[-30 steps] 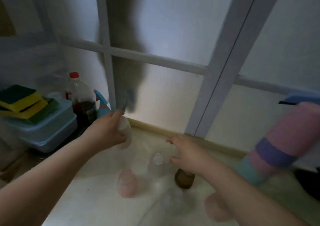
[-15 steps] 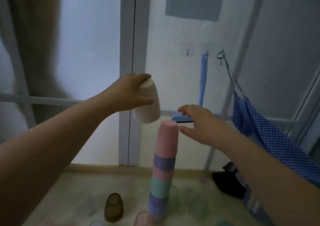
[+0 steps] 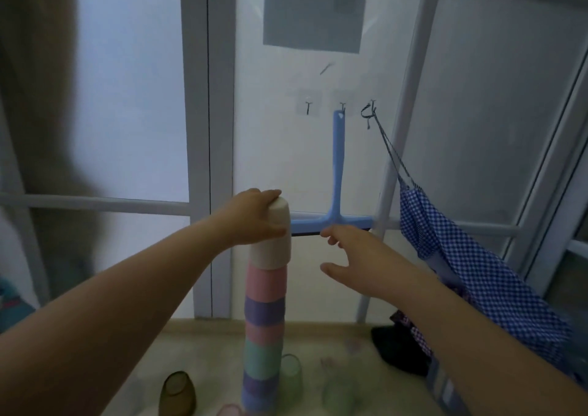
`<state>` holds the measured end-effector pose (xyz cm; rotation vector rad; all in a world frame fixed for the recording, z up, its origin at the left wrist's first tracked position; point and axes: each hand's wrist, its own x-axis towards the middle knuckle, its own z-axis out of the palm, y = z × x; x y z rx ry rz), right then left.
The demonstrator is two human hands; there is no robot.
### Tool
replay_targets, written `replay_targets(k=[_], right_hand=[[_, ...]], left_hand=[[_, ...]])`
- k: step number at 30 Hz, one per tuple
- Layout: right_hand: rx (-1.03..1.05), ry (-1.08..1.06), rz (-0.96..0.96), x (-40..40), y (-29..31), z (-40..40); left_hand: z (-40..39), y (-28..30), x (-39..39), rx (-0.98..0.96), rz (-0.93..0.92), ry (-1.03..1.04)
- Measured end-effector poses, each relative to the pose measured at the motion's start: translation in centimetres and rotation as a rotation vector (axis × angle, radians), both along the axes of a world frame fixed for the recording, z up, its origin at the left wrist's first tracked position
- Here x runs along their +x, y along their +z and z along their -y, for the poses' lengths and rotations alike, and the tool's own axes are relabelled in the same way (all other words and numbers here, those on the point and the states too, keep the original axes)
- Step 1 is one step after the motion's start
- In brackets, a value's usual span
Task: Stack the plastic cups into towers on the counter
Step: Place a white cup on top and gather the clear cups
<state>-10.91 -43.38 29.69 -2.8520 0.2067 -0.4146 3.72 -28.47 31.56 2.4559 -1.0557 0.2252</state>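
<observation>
A tall tower of upturned plastic cups (image 3: 264,326) in pink, purple and green bands rises from the counter (image 3: 318,336). A white cup (image 3: 276,240) sits upside down over the top pink cup, and my left hand (image 3: 251,216) grips it from the left and above. My right hand (image 3: 359,256) hovers just right of the tower's top, fingers spread, touching nothing. Loose cups stand upturned around the base: a brown one (image 3: 177,393), a clear green one (image 3: 291,372) and another clear green one (image 3: 339,390).
A blue squeegee (image 3: 337,173) hangs on a hook on the frosted window behind the tower. A blue checked cloth (image 3: 471,272) hangs at the right, above a dark bundle (image 3: 401,355) on the counter. A pink cup's edge (image 3: 227,411) shows at the bottom.
My left hand has brought the white cup down from beside the tower's top onto the pink cup. My right hand drew back a little to the right. The view tilted up from the counter.
</observation>
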Motion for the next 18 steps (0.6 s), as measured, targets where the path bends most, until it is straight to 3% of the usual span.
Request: replay_targets(k=[9, 18], right_hand=[[0.038, -0.001, -0.048, 0.0, -2.3, 0.1], [0.055, 0.084, -0.155, 0.5, -6.8, -0.4]], left_hand=[[0.0, -2.1, -0.8, 0.041, 0.053, -0.008], [-4.4, -3.9, -3.0, -0.012, 0.297, 0.055]])
